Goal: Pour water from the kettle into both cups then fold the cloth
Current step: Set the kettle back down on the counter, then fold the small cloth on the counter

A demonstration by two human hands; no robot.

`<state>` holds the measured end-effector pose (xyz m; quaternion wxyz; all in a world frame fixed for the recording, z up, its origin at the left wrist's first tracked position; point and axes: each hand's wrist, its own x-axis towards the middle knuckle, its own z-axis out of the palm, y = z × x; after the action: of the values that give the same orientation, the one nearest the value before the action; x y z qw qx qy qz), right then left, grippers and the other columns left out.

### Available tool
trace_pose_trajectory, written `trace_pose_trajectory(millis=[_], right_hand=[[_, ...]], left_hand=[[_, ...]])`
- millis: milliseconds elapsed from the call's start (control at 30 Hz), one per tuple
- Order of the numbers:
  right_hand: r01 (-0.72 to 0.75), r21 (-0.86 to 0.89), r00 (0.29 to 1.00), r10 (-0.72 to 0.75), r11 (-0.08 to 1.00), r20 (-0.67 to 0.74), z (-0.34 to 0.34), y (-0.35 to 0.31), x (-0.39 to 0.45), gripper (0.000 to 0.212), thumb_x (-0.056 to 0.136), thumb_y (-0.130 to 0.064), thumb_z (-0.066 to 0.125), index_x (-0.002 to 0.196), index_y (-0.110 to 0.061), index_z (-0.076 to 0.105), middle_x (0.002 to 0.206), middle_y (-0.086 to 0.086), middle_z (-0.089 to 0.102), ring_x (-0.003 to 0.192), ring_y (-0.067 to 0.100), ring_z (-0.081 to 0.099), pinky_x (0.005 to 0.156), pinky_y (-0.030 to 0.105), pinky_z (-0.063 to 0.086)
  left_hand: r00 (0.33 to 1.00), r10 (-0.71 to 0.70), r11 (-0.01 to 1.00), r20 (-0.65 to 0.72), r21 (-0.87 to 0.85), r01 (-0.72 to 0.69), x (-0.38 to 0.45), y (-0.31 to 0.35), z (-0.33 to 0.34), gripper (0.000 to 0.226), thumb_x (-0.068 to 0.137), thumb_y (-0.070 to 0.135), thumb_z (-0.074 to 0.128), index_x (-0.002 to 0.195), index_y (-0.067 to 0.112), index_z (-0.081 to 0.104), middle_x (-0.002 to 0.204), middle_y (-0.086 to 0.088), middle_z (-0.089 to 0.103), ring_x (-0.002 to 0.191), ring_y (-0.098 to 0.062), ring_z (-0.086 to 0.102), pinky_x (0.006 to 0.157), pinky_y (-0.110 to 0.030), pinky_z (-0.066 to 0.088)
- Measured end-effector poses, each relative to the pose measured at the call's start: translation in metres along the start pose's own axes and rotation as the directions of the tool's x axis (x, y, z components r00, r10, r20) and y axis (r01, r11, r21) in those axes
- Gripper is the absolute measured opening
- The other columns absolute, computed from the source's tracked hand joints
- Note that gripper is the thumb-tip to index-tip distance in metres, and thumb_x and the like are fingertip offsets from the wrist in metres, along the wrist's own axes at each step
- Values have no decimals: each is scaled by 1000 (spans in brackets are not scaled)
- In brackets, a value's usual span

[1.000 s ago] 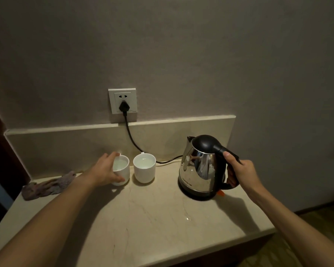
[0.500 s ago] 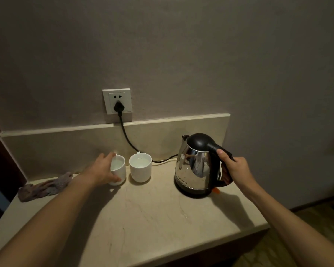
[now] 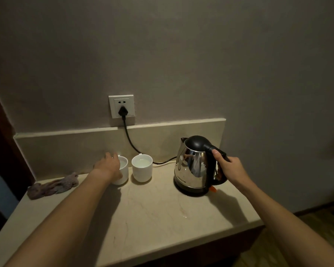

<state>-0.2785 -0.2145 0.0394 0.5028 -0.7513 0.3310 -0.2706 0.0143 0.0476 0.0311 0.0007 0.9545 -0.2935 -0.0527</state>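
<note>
A: Where does the pouring stand?

B: By my reading it's finished. Both white cups hold what looks like water: the left cup (image 3: 122,171) and the right cup (image 3: 142,167) stand side by side near the backsplash (image 3: 69,149). The steel electric kettle (image 3: 196,166) sits upright on its base on the countertop (image 3: 152,214), well to the right of them.

A: And the hands?

B: The right hand (image 3: 230,168) has its fingers curled round the black handle, thumb on top. The left hand (image 3: 109,166) wraps the left cup's side, fingers curved against it.

A: So the cloth is next?

B: I'd say so. The crumpled purplish cloth (image 3: 53,185) lies at the counter's left end, just left of the left forearm. Both hands need to let go, reach it, spread it flat, then fold.

A: Any risk?

B: Knocking the full cup while crossing over.
</note>
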Motion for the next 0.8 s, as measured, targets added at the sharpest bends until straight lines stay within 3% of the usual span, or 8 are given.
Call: trace_pose_trajectory(millis=[167,267,400,567,700,800], right_hand=[[-5,-104,1000,4,995,-4,-1,-5,-5,62,92,-65,51,83,-6,67,66,5,65,63,19,64,66,32,51],[19,-162,1000,-22,987,-15,2,-13,-8,49,98,-58,48,98,-12,64,81,7,69,76,21,67,67,31,50],[14,-288,997,-36,958,-70,6,-26,-7,42,100,-52,48,108,-12,58,102,9,67,92,24,63,78,39,51],[-28,-554,995,-30,832,-96,11,-57,2,48,100,-30,53,142,-8,45,135,19,55,119,34,56,96,45,49],[32,-705,989,-125,708,-81,34,-94,3,47,96,-26,51,139,-8,46,135,19,52,118,37,54,93,44,48],[136,-730,982,-187,669,12,67,-118,2,48,96,-27,48,140,-7,47,137,21,53,120,37,54,98,46,48]], left_hand=[[998,27,997,-58,71,-22,-16,-7,-14,57,93,39,64,140,12,44,132,-13,46,119,-31,54,97,-44,49],[997,33,996,-66,79,-27,-26,-16,-25,49,95,38,58,137,14,50,132,-12,51,116,-30,57,94,-42,51],[997,-17,996,-78,88,23,-40,-33,-36,46,94,40,56,134,16,57,132,-10,58,118,-31,60,90,-38,47],[995,-55,992,-80,110,63,-60,-44,-54,44,96,41,55,133,16,59,135,-9,59,120,-31,59,93,-37,47],[994,-48,992,-94,116,58,-73,-49,-70,42,97,38,54,132,15,59,137,-10,57,124,-31,58,98,-38,46],[992,-44,993,-117,107,56,-80,-53,-78,42,96,35,52,132,15,60,138,-11,58,123,-32,58,97,-39,46]])
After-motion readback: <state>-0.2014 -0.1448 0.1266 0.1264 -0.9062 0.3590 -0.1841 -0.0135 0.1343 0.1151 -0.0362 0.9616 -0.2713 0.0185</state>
